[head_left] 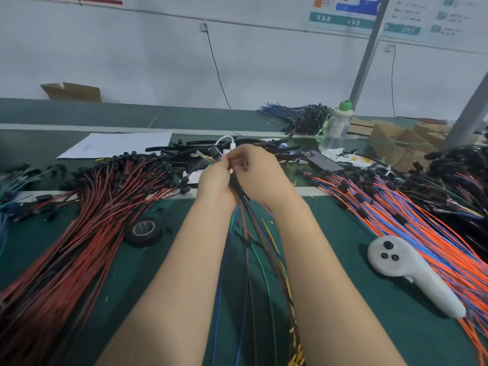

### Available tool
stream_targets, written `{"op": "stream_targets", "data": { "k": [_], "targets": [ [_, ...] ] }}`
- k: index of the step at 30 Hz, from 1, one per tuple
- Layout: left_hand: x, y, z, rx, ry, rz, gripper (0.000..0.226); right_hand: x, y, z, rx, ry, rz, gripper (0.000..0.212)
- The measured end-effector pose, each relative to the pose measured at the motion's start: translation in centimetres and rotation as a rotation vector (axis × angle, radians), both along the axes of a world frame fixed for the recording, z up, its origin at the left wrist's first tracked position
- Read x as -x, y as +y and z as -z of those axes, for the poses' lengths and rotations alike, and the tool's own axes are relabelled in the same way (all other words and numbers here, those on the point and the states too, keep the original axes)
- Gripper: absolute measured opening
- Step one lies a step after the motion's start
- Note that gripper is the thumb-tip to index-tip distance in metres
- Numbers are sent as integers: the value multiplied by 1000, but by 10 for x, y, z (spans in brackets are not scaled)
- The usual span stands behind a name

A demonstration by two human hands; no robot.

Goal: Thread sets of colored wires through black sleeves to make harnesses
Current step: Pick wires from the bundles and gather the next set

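Dangling between my forearms [184,273], the thin coloured wires [247,281] ran to my left hand [214,180] and right hand [260,175], both pinched on them at the black tubular sleeve [254,219] above the green worktop [332,244], where a splayed strand could snag.

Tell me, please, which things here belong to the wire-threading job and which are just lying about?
Job: left hand, right hand, the colored wires and black sleeve they hold, red wire pile, orange-and-blue wire pile.
Lying about: tape roll, white controller, water bottle, phone, paper sheet.
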State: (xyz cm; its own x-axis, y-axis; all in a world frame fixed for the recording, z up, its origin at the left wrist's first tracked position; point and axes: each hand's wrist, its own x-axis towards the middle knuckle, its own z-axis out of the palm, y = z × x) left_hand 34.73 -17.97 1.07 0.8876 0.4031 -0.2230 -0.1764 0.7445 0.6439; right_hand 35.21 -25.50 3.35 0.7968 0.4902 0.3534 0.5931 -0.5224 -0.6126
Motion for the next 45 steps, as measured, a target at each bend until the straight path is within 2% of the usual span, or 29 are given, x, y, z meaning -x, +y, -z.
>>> {"op": "stream_targets", "data": {
  "k": [2, 4, 6, 8, 10, 12, 14, 16, 17, 19, 21, 22, 26, 29, 32, 35, 38, 40, 42, 45],
  "targets": [
    [7, 8, -6, -8, -23, -45, 33, 9, -6, 4, -69, 30, -15, 17],
    [14, 24, -13, 14, -57, -142, 34, 18, -21, 12, -23, 137, -32, 3],
    [23, 40, -18, 131, -131, -200, 30, 28, -32, 20, 66, 214, -81, 22],
    [32, 45, -21, 160, -171, -174, 28, 38, -26, 26, 119, 96, -84, 42],
    [37, 39, -21, 62, -127, -95, 28, 45, -14, 27, 139, -18, -40, 45],
    [43, 33, -19, -30, -122, -30, 28, 53, -9, 24, 109, -7, -18, 44],
    [47, 31, -20, -113, -145, -13, 30, 58, -10, 21, -102, 241, -85, 42],
    [53, 29, -24, -264, -148, -25, 29, 67, -9, 16, -360, 722, -259, 40],
    [57, 27, -27, -352, -145, -11, 27, 71, -7, 15, -440, 890, -343, 39],
    [68, 26, -36, -602, -113, 68, 24, 75, -2, 13, -555, 986, -413, 35],
    [79, 24, -45, -853, -72, 217, 32, 73, 0, 5, -745, 937, -361, 37],
    [84, 22, -47, -915, -65, 313, 39, 70, -1, -1, -875, 898, -329, 38],
    [102, 4, -33, -891, -66, 715, 48, 50, -16, -25, -1352, 813, -244, 41],
    [107, -4, -10, -983, -58, 797, 46, 34, -34, -28, -1524, 789, -230, 43],
    [102, -8, -4, -1058, -59, 709, 40, 26, -46, -16, -1622, 823, -261, 44],
    [92, -16, -2, -1172, -34, 668, 36, 29, -44, 6, -1536, 950, -264, 44],
    [87, -12, 10, -1240, 1, 666, 30, 29, -49, 21, -1504, 949, -165, 46],
    [88, 1, 23, -1197, 0, 693, 30, 24, -60, 24, -1575, 883, -131, 47],
    [90, 10, 35, -1027, 3, 721, 30, 18, -68, 26, -1633, 816, -117, 47],
    [86, 8, 46, -863, 28, 645, 27, 17, -60, 35, -1598, 792, -126, 45]
  ]
}}
